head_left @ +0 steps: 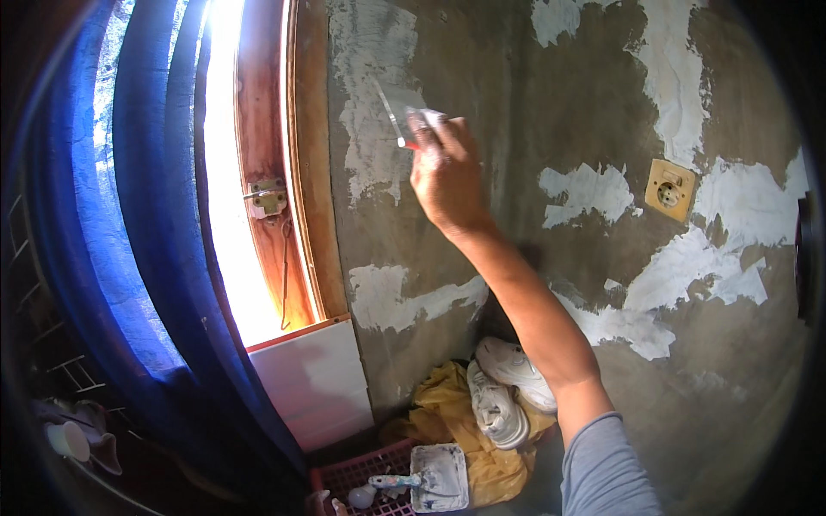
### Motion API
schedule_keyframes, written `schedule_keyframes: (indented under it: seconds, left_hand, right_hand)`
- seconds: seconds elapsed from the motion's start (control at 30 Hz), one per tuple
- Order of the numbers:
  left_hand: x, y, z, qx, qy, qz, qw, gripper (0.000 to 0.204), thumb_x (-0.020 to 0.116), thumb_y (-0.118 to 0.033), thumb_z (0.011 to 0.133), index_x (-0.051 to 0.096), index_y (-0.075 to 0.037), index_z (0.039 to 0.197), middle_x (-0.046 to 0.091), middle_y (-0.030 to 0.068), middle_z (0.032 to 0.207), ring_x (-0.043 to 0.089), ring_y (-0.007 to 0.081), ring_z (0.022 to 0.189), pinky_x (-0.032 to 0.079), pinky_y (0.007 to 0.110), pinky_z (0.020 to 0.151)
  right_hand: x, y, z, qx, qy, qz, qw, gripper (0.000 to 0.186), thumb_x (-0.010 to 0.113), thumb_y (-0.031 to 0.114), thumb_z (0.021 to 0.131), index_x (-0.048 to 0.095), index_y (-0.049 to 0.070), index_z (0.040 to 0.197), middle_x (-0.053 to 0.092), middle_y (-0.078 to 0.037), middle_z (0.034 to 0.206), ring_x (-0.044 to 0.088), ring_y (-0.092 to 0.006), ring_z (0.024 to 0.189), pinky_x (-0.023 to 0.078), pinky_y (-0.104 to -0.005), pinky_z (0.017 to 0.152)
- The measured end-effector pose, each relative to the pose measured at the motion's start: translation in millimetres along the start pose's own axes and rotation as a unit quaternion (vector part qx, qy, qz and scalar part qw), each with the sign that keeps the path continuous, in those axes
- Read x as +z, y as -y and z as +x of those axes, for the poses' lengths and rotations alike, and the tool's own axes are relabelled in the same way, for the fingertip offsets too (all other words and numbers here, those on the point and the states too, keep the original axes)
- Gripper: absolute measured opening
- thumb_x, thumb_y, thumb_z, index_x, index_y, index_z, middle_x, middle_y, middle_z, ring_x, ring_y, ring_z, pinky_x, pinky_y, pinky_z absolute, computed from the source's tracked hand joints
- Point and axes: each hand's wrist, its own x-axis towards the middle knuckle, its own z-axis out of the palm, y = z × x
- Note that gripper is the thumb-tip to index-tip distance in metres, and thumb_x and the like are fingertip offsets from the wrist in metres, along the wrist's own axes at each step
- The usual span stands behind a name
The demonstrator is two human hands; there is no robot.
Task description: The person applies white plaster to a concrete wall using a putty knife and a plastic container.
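Raised against the grey wall (516, 103), my right hand (447, 168) is closed around a putty knife (397, 107) with a bit of red at its handle. Its wide, pale blade lies at a patch of white filler (366, 163) beside the window frame. The hand partly hides the tool. My left hand does not show. Below, a square, putty-smeared scraper (441, 477) with a patterned handle rests on a pink plastic basket (323, 476).
A blue curtain (155, 172) hangs left of the bright window opening, whose wooden frame (262, 112) carries a metal latch (267, 198). White shoes (499, 404) lie on yellow cloth (447, 413) below my arm. A yellowish socket (669, 189) sits on the wall among white patches.
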Motion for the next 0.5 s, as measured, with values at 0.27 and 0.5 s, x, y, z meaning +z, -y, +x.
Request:
schedule_keyframes:
  seconds: [0.27, 0.5]
  left_hand:
    - [-2.5, -4.2, -2.7, -0.035, 0.013, -0.027, 0.999, 0.021, 0.064, -0.001, 0.080, 0.064, -0.003, 0.101, 0.061, 0.0165, 0.099, 0.061, 0.0322, 0.089, 0.051, 0.040, 0.077]
    - [-2.0, -2.1, -2.5, 0.001, 0.012, -0.005, 1.000, 0.020, 0.063, -0.001, 0.082, 0.063, -0.002, 0.101, 0.060, 0.0173, 0.100, 0.061, 0.0322, 0.089, 0.051, 0.039, 0.077]
  right_hand:
    - [0.4, 38.0, -54.3, -0.041, 0.073, -0.008, 0.996, 0.036, 0.059, -0.004, 0.072, 0.063, 0.000, 0.108, 0.060, -0.010, 0.098, 0.054, -0.0258, 0.080, 0.046, -0.0382, 0.075]
    - [-7.3, -3.2, 22.9, 0.051, 0.038, 0.008, 0.998, 0.029, 0.057, -0.009, 0.075, 0.063, -0.002, 0.102, 0.062, -0.011, 0.092, 0.056, -0.0284, 0.079, 0.048, -0.0370, 0.077]
